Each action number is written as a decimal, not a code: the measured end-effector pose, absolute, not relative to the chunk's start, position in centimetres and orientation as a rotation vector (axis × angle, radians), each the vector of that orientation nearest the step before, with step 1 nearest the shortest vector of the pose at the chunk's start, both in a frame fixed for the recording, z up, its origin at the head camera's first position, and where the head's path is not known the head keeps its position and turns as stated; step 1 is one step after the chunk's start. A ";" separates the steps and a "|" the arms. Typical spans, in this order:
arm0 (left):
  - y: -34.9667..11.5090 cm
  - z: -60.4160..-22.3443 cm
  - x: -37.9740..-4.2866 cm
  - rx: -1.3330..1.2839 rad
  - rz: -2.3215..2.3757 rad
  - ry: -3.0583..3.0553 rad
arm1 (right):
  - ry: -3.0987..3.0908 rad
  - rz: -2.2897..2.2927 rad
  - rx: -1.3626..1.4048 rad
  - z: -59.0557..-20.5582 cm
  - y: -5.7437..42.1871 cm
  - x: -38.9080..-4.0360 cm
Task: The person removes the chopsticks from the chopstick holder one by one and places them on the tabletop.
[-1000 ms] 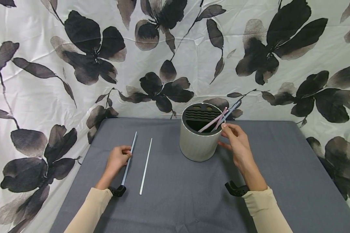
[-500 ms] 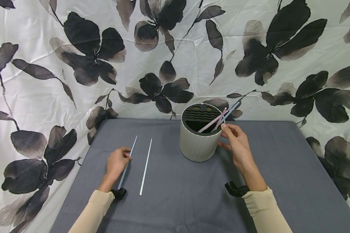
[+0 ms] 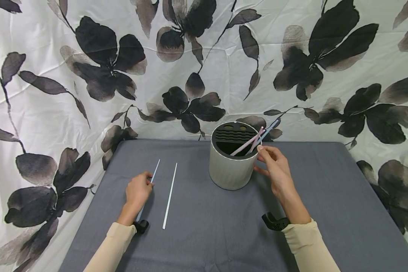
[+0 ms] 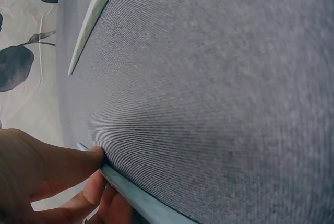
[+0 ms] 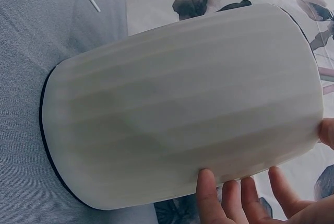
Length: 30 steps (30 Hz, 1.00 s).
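Note:
My left hand [image 3: 138, 192] pinches a light blue straw [image 3: 155, 170] between thumb and fingers, at the left of the table; part of the straw is hidden behind the hand. The left wrist view shows this blue straw [image 4: 143, 199] slanting close over the cloth. Just right of it lies a white straw [image 3: 170, 196]. My right hand [image 3: 280, 170] holds a pale, ribbed round utensil holder [image 3: 232, 173], thumb at its rim and fingertips against its side. Pink straws [image 3: 244, 147] and a blue straw [image 3: 272, 126] lean out of the holder's open compartment.
A grey cloth [image 3: 204, 234] covers the table. Behind it hangs a white curtain [image 3: 224, 94] with dark flowers. The holder's black insert [image 3: 236, 134] has wavy slots and round holes at the back.
My left hand has shifted slightly to the right, and the blue straw's far end sits a little lower in view. The right hand and utensil holder stay in place.

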<state>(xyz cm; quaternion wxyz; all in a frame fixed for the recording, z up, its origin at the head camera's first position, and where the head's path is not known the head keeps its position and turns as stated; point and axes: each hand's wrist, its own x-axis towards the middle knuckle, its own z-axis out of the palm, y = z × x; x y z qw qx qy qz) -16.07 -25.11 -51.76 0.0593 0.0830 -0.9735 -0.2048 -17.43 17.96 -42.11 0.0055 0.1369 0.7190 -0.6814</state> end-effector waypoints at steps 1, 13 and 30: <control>-25.1 -51.8 -16.1 0.250 -0.614 -2.946 | 2.250 -2.133 0.430 -42.2 18.0 -17.5; -22.3 -50.5 -15.7 0.097 -0.263 -2.820 | 2.259 -2.122 0.436 -42.3 17.9 -17.4; -13.4 -42.5 -15.3 -0.214 -0.472 -2.606 | 2.246 -2.137 0.417 -42.4 18.0 -17.5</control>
